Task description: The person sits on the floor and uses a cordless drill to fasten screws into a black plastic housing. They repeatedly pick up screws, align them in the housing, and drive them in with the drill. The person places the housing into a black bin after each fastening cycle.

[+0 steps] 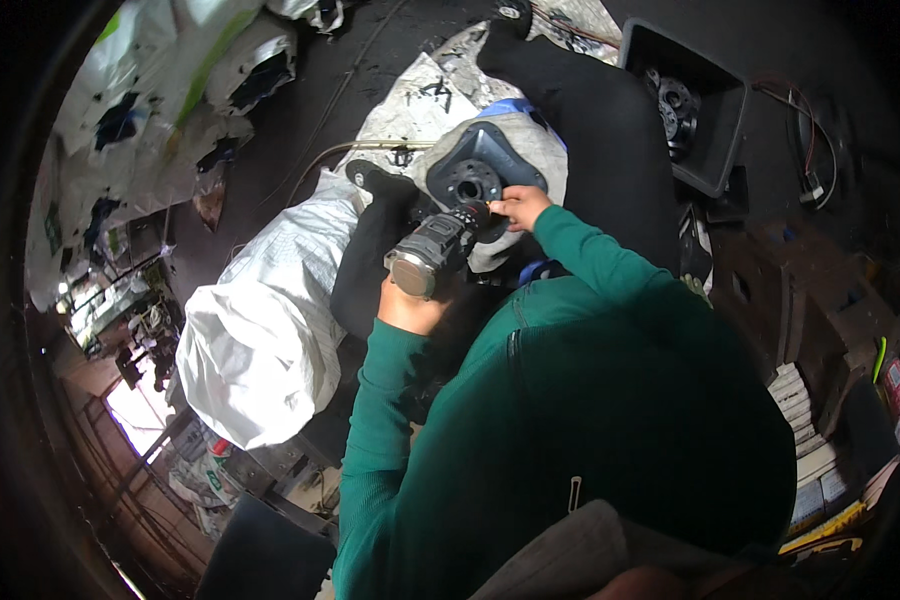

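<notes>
My left hand (410, 308) is wrapped round the handle of a cordless power drill (436, 246), seen from its back end. The drill's nose points away from me at a dark metal part (494, 150) with a squarish flange and a round, holed hub. That part rests on a pale cloth (548, 150) between my legs. My right hand (522, 207) is closed in a pinch beside the drill's nose, at the near right edge of the hub. Whatever is between its fingertips is too small to name.
A white woven sack (260, 340) stands at my left. A black bin (718, 130) with round metal parts (676, 110) sits at the far right. Brown metal blocks (770, 290) and stacked pale boxes (796, 415) lie on the right. A cable (315, 160) crosses the dark floor.
</notes>
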The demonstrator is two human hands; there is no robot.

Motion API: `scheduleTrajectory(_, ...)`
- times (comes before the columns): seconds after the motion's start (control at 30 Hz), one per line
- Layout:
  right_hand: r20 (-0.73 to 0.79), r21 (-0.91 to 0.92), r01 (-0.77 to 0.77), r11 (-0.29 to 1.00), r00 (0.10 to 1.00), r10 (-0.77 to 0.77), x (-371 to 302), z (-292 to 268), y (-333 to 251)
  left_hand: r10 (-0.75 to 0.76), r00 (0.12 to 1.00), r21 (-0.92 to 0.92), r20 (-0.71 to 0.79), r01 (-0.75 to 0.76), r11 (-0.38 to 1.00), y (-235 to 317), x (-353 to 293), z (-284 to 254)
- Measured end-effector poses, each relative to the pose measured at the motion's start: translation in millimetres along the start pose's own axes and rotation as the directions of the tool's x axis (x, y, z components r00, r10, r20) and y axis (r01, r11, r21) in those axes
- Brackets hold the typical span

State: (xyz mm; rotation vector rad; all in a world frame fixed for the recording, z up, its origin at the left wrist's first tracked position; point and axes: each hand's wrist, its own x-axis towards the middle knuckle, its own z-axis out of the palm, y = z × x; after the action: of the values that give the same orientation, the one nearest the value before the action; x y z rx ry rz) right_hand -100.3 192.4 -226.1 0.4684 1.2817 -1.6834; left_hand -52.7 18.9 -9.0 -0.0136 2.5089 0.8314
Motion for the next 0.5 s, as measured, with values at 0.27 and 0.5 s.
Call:
scheduleTrajectory(0.27,0.287,0.719,-0.077,0.691,0.938,-0.195,-72.6,-18.2,-3.0,0.230,0.964,0.060,-0.131,-0.224,0.973,5.4,-51.1,33.0)
scheduleTrajectory(0.5,0.233,0.777,-0.041,0.628,0.946,-0.226,-79.3,12.3,-16.5,0.178,0.955,0.042,-0.236,-0.173,0.984,0.9,-67.0,34.2)
